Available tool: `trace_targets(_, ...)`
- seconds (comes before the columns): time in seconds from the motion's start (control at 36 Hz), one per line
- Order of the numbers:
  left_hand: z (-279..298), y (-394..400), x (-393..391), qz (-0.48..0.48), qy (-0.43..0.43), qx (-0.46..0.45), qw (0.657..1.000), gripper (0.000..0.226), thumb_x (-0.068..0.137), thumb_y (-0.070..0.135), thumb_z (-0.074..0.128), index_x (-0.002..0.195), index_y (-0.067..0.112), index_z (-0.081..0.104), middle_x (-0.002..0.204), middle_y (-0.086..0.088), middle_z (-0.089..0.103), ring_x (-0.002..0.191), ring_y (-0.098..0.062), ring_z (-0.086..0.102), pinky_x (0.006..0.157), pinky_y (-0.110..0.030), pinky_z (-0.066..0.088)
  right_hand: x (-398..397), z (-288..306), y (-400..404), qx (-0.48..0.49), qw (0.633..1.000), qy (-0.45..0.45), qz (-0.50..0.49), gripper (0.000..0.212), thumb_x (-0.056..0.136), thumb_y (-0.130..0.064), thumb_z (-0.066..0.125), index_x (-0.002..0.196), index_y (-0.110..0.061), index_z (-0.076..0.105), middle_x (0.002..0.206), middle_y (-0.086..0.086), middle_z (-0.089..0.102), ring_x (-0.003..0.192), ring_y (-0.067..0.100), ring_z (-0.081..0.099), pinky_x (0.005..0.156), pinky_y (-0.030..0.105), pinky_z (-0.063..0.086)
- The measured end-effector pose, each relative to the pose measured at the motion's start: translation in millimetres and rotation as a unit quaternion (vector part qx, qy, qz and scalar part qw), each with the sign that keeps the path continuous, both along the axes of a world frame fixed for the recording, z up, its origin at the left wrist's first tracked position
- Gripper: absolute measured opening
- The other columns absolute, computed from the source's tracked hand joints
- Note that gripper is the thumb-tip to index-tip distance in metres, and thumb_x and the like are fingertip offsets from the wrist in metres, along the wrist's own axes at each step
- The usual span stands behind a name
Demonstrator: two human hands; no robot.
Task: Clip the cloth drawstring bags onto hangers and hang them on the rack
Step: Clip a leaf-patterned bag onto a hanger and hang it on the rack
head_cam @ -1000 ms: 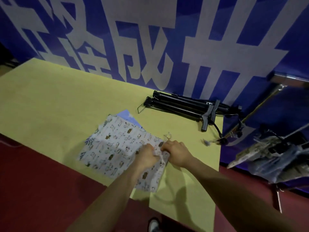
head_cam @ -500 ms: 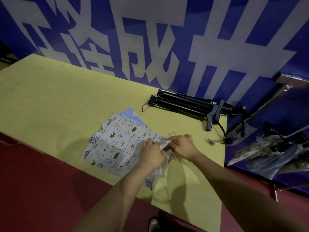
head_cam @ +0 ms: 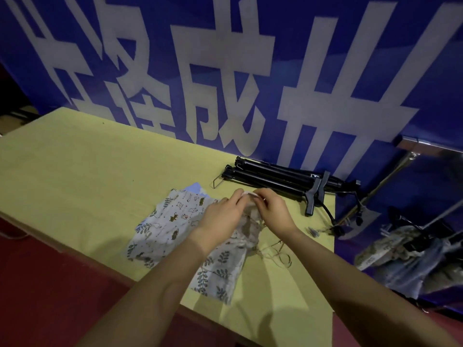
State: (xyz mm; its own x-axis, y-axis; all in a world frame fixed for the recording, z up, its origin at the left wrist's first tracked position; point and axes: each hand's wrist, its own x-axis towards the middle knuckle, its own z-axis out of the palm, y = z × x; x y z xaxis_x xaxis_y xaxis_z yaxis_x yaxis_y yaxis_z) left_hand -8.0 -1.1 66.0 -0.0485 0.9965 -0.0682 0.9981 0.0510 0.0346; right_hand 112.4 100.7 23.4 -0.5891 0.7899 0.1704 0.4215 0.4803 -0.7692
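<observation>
A stack of printed cloth drawstring bags [head_cam: 175,221] lies on the yellow table [head_cam: 75,176]. My left hand [head_cam: 220,219] and my right hand [head_cam: 270,211] meet above the stack, both pinching the top edge of one pale bag [head_cam: 246,221], which is lifted and bunched between them. Its thin drawstrings [head_cam: 275,254] trail loose on the table to the right. A leaf-print bag [head_cam: 218,274] lies under my left forearm. Black clip hangers [head_cam: 280,181] lie in a pile at the back of the table.
A blue banner with large white characters [head_cam: 225,71] stands right behind the table. To the right, beyond the table edge, a metal rack [head_cam: 390,176] carries bags on hangers [head_cam: 406,254]. Red floor [head_cam: 50,296] lies in front.
Both hands have lifted the top bag's edge up and away from me, off the stack; the bag now hangs bunched between them and its drawstrings have spilled out to the right.
</observation>
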Motion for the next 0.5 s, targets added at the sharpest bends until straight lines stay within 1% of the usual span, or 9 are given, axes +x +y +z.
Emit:
trace_targets(0.06,5.3,1.1,-0.5,0.007,0.007,-0.012,1.000,0.084,0.080,-0.012,0.048,0.149,0.013,0.007,0.157,-0.006,0.002,0.085,-0.026,0.053,0.054,-0.031,0.034,0.7,-1.2,4.8,0.020,0.999,-0.041,0.013,0.020,0.096,-0.017,0.049,0.112,-0.012,0.060,0.100,-0.001,0.054,0.088,0.013,0.053,0.076,0.027,0.045)
trace_targets(0.08,6.8,2.5,-1.8,0.009,0.011,-0.014,1.000,0.089,0.079,-0.013,0.048,0.150,0.015,0.002,0.159,-0.004,-0.003,0.074,-0.024,0.050,0.049,-0.029,0.031,1.0,-2.4,6.6,0.027,0.997,-0.066,0.012,0.020,0.096,-0.019,0.049,0.113,-0.013,0.059,0.102,-0.001,0.051,0.087,0.015,0.053,0.075,0.031,0.046)
trace_targets(0.14,9.9,6.2,-5.2,0.018,0.018,-0.015,1.000,0.095,0.077,-0.015,0.047,0.151,0.017,-0.003,0.159,-0.002,-0.010,0.062,-0.023,0.046,0.042,-0.027,0.024,2.1,-5.7,10.7,0.035,0.994,-0.104,-0.009,0.018,0.096,-0.020,0.049,0.109,-0.013,0.059,0.102,0.001,0.050,0.088,0.020,0.055,0.073,0.037,0.048)
trace_targets(0.19,12.7,9.2,-8.7,0.021,0.030,-0.019,0.999,0.094,0.077,-0.016,0.046,0.151,0.015,-0.003,0.159,-0.002,-0.016,0.063,-0.024,0.048,0.041,-0.027,0.022,3.4,-8.5,15.4,0.027,0.993,-0.103,-0.041,0.015,0.096,-0.018,0.050,0.102,-0.010,0.061,0.097,0.002,0.051,0.089,0.024,0.055,0.070,0.035,0.045)
trace_targets(0.28,13.8,10.5,-8.0,0.023,0.065,-0.025,0.997,0.093,0.077,-0.015,0.047,0.151,0.010,-0.005,0.157,-0.008,-0.020,0.068,-0.022,0.047,0.041,-0.027,0.022,4.7,-10.3,20.3,0.023,0.995,-0.076,-0.067,0.016,0.095,-0.016,0.052,0.102,-0.007,0.064,0.098,0.006,0.057,0.088,0.022,0.056,0.069,0.027,0.038)
trace_targets(0.33,10.9,12.0,-5.6,0.046,0.081,-0.027,0.995,0.092,0.079,-0.013,0.049,0.149,0.005,-0.008,0.157,-0.013,-0.021,0.071,-0.020,0.045,0.044,-0.028,0.028,6.1,-9.5,20.8,0.004,0.996,-0.045,-0.072,0.017,0.095,-0.018,0.055,0.105,-0.008,0.064,0.101,0.004,0.058,0.089,0.017,0.056,0.072,0.023,0.038)
trace_targets(0.36,9.1,12.9,-4.5,0.062,0.080,-0.027,0.994,0.091,0.080,-0.012,0.050,0.149,0.003,-0.008,0.156,-0.015,-0.020,0.071,-0.020,0.044,0.048,-0.027,0.032,8.3,-9.7,20.6,-0.005,0.997,-0.032,-0.074,0.019,0.095,-0.020,0.056,0.108,-0.010,0.063,0.103,0.003,0.057,0.091,0.016,0.056,0.075,0.023,0.040)
trace_targets(0.44,1.8,17.7,-2.1,0.103,0.064,-0.022,0.992,0.092,0.080,-0.010,0.053,0.148,0.000,-0.008,0.156,-0.018,-0.018,0.071,-0.020,0.045,0.056,-0.027,0.038,20.7,-19.9,24.1,0.012,0.994,-0.047,-0.100,0.022,0.094,-0.021,0.055,0.113,-0.011,0.061,0.110,0.003,0.057,0.099,0.019,0.056,0.087,0.034,0.046)
trace_targets(0.5,-5.4,21.3,1.1,0.116,0.044,-0.018,0.992,0.093,0.080,-0.009,0.056,0.148,-0.001,-0.008,0.156,-0.018,-0.017,0.071,-0.021,0.046,0.056,-0.027,0.040,32.4,-30.8,26.6,0.030,0.989,-0.090,-0.115,0.018,0.093,-0.015,0.055,0.108,-0.010,0.062,0.107,0.006,0.058,0.097,0.024,0.057,0.087,0.040,0.046)
